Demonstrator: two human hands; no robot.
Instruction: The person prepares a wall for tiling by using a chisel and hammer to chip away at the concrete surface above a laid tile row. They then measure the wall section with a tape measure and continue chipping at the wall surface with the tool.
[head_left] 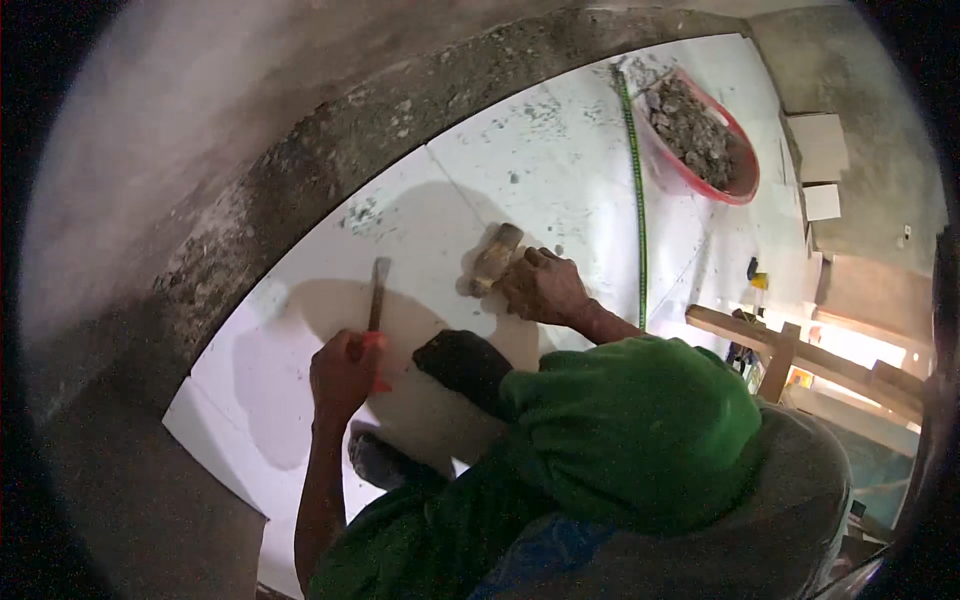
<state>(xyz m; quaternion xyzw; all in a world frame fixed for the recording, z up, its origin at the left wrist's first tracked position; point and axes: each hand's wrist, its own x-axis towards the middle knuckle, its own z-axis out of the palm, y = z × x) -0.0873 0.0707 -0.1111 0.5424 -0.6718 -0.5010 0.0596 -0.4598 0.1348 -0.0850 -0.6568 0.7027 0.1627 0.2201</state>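
Note:
My left hand is shut on the red handle of a scraper, whose flat metal blade points away from me and rests on the white floor tile. My right hand presses a tan sponge onto the same tile, a little to the right of the blade. A damp, darker patch spreads over the tile around both hands. My knee and green sleeve cover the tile just below the hands.
A rough grey mortar strip borders the tile on the left, below a plastered wall. A red basin of rubble stands at the far right beside a long green ruler. A wooden frame and cut tile pieces lie to the right.

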